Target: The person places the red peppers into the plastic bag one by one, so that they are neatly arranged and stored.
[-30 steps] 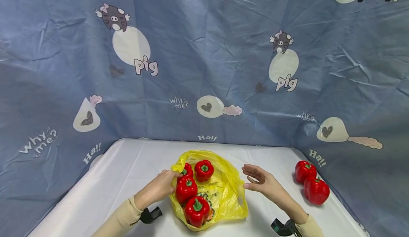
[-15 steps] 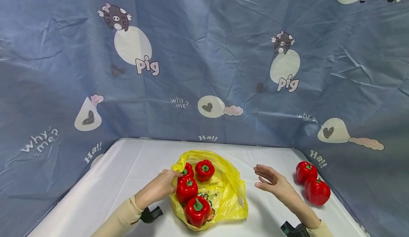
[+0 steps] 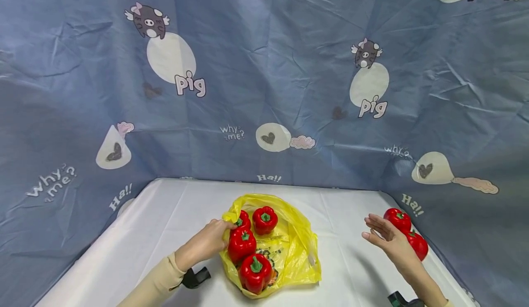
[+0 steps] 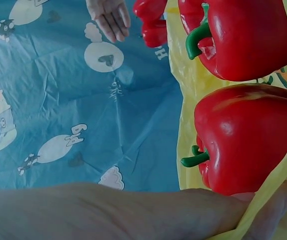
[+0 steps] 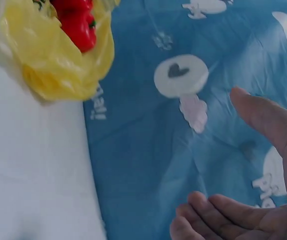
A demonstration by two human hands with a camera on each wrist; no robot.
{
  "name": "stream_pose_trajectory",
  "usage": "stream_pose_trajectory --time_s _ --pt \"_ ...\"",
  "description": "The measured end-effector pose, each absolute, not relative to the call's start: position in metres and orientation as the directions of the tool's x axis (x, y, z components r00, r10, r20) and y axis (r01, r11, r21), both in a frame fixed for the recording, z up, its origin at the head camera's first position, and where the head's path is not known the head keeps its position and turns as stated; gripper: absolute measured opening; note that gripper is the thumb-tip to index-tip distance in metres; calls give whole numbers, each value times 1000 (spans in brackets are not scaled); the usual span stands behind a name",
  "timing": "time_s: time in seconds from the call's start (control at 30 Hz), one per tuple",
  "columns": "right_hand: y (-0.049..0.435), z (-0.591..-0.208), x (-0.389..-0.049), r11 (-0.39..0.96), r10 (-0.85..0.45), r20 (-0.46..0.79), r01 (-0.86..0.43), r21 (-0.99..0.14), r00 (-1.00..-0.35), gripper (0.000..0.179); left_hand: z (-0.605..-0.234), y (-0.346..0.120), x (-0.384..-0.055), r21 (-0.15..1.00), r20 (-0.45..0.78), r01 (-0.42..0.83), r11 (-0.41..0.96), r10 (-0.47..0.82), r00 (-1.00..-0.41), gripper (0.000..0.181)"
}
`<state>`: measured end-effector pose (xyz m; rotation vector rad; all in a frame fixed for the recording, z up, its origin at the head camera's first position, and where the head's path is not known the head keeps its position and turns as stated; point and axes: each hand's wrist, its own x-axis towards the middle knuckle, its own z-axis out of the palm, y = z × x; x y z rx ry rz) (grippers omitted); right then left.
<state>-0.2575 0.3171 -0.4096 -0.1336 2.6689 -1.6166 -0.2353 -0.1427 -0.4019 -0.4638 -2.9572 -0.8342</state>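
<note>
A yellow plastic bag (image 3: 301,268) lies with its mouth spread, several red bell peppers (image 3: 255,275) inside it. My left hand (image 3: 208,240) pinches the bag's left rim, beside the peppers at that edge. In the left wrist view, a glossy pepper (image 4: 248,140) with a green stem sits right by the fingers and the yellow film. My right hand (image 3: 390,240) is raised at the right, fingers extended and thumb apart, holding nothing. Just beyond it are two more red bell peppers, one at the back (image 3: 397,219) and a nearer one (image 3: 418,246) partly hidden by the hand.
A white-covered table (image 3: 182,215) bears everything. Blue printed cloth (image 3: 264,91) stands behind the table and along its sides. The two loose peppers sit close to the right edge, by the cloth. Each wrist wears a dark camera mount (image 3: 196,278).
My right hand has moved right, away from the bag and over toward the two loose peppers, now covering part of the nearer one. My left hand keeps its hold on the bag's rim.
</note>
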Motion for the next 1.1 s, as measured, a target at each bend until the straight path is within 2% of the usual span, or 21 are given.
stream_pose_trajectory --time_s 0.17,0.4,0.8,1.0,1.1 --pt "332 -406 -256 480 -18 61 -62 -875 -998 80 -401 -143 -235 514 111 286 809 267 -957 45" --pt "352 -402 -253 581 106 25 41 -813 -994 96 -401 -142 -235 513 102 278 812 264 -959 44" --pt "385 -407 -263 447 305 -65 203 -871 -950 109 -402 -142 -236 514 71 260 817 261 -963 45" --pt "401 -419 -274 449 378 -108 284 -847 -919 113 -400 -144 -237 512 103 284 811 271 -957 44" --pt "410 -429 -278 441 404 -144 331 -834 -903 121 -399 -145 -237 516 98 276 811 264 -960 45"
